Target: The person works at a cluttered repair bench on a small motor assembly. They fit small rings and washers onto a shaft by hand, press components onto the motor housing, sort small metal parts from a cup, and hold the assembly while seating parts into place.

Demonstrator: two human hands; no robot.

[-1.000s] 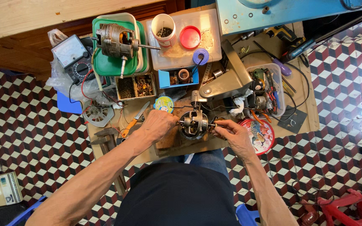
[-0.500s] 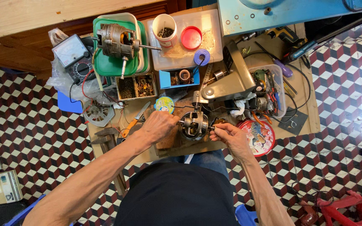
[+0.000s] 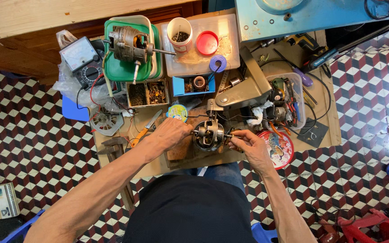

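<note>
Second motor (image 3: 129, 43) on green tray (image 3: 113, 72); analog meter (image 3: 79, 56) left; red lid (image 3: 207, 42); cup (image 3: 179, 32), probably screws.

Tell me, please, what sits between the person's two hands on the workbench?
In the head view, a round metal motor core sits between the left hand and the right hand, resting on a wooden block; both hands touch it.

You are sitting in a small repair workshop for electric motors. A low workboard (image 3: 325, 135) on a patterned tile floor (image 3: 32, 135) carries a bare fan motor (image 3: 129, 42), an analogue multimeter (image 3: 81, 58), trays of screws (image 3: 147, 93) and a bin of hand tools (image 3: 289, 101).
</note>
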